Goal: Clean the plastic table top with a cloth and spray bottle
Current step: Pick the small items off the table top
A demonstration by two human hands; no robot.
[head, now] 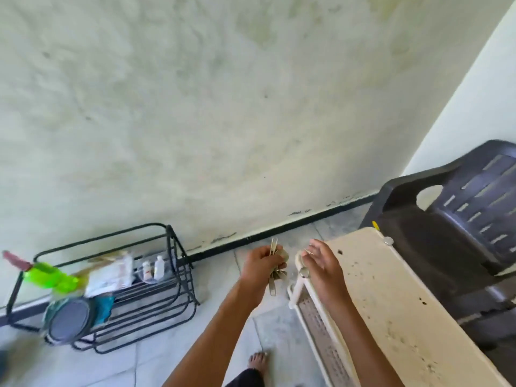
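Note:
The cream plastic table top (391,297), dotted with dark specks, runs along the lower right. My left hand (261,265) grips a bundle of pale clips (273,247) just off the table's far left corner. My right hand (321,261) hovers over that corner and pinches a small thin pale piece (307,251) between thumb and fingertip. A bright green bottle (53,277) with a reddish top lies blurred on the black wire rack (167,300) at the left. Teal fabric (104,305) is bunched in that rack.
A dark plastic chair (458,219) stands behind the table on the right. The rack also holds a grey round lid (69,321), a white packet (111,275) and small white bottles (159,266). A pale wall with a black skirting rises ahead. My bare foot (258,360) stands on the tiled floor.

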